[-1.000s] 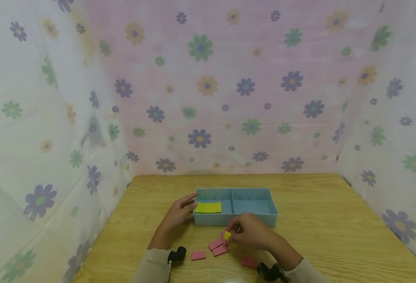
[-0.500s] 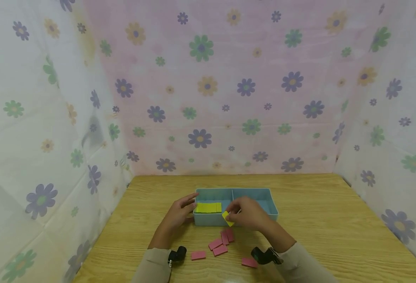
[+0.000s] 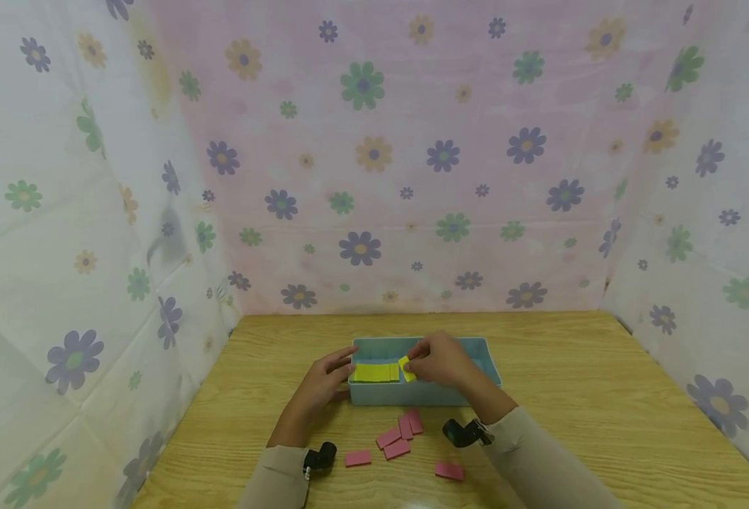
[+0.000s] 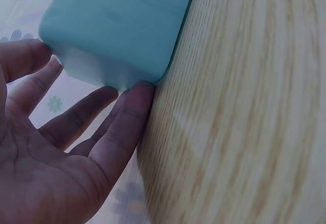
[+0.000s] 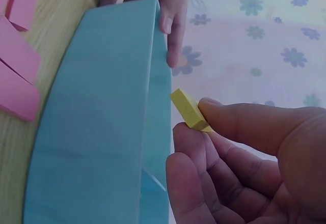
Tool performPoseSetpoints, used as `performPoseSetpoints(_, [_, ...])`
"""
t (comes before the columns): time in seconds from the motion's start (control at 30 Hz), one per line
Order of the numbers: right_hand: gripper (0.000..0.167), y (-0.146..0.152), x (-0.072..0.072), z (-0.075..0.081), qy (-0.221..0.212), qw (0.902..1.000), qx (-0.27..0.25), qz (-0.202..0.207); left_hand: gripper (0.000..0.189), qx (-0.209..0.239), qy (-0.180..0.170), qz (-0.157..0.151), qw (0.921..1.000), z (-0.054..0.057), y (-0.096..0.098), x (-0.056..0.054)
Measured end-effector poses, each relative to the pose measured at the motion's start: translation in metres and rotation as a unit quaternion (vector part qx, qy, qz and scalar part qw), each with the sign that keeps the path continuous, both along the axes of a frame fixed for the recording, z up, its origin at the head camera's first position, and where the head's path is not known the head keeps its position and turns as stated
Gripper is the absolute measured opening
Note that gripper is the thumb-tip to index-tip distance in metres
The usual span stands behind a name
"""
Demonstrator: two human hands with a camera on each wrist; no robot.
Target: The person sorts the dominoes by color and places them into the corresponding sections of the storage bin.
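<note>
A light-blue two-compartment box (image 3: 406, 394) stands on the table. My left hand (image 3: 322, 382) rests against its left end, the fingers fairly straight and spread along the end wall (image 4: 102, 68). Between the thumb and fingers of my right hand (image 3: 444, 360) is a small, flat, rectangular yellow block (image 5: 188, 109), pinched and tilted. In the head view it hangs over the left compartment, just right of a row of yellow blocks (image 3: 374, 372) lined along the near wall. My right hand and forearm hide the divider and much of the right compartment.
Several flat pink blocks (image 3: 397, 449) lie on the wooden table (image 3: 285, 339) in front of the box, some overlapping. One pink block (image 3: 358, 458) lies apart on the left, another pink block (image 3: 449, 471) nearer my right sleeve. Flowered cloth surrounds the table.
My right hand has carried the yellow block from above the pink blocks, forward over the box's near wall, to the left compartment. The left hand has stayed at the box's end.
</note>
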State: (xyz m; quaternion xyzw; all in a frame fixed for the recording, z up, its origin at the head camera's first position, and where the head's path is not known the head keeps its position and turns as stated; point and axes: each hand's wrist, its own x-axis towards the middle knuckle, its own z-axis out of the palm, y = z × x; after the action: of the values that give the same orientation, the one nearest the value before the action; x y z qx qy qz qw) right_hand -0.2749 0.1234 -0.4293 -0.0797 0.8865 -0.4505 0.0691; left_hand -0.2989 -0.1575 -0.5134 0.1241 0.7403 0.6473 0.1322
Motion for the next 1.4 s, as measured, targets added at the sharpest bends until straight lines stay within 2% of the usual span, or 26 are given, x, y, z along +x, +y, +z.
performPoseSetpoints(0.17, [0.016, -0.001, -0.013, 0.005, 0.007, 0.9996, 0.013, -0.023, 0.048, -0.003, -0.001, 0.001, 1.0, -0.001, 0.0, -0.001])
performPoseSetpoints(0.3, [0.015, -0.002, -0.022, 0.008, -0.006, 0.9993, 0.019, -0.031, 0.049, -0.003, -0.001, 0.001, 1.0, -0.001, 0.0, -0.002])
performPoseSetpoints(0.43, [0.014, -0.004, -0.029, 0.012, -0.023, 0.9988, 0.024, -0.035, 0.049, -0.002, -0.002, 0.001, 1.0, -0.001, 0.0, -0.001])
performPoseSetpoints(0.73, [0.01, -0.01, -0.041, 0.017, -0.027, 0.998, 0.033, -0.045, 0.05, 0.005, 0.001, -0.002, 1.0, 0.0, 0.0, -0.002])
performPoseSetpoints(0.9, [0.007, -0.015, -0.047, 0.018, -0.033, 0.9961, 0.065, -0.049, 0.049, 0.002, 0.002, -0.002, 1.0, -0.001, 0.0, -0.002])
performPoseSetpoints(1.17, [0.015, -0.025, -0.06, 0.013, -0.056, 0.9872, 0.135, -0.063, 0.05, -0.001, 0.0, 0.0, 1.0, -0.003, 0.0, -0.004])
performPoseSetpoints(1.4, [0.015, -0.034, -0.061, 0.009, -0.049, 0.9815, 0.175, -0.062, 0.049, -0.005, 0.004, -0.001, 1.0, -0.003, 0.0, -0.004])
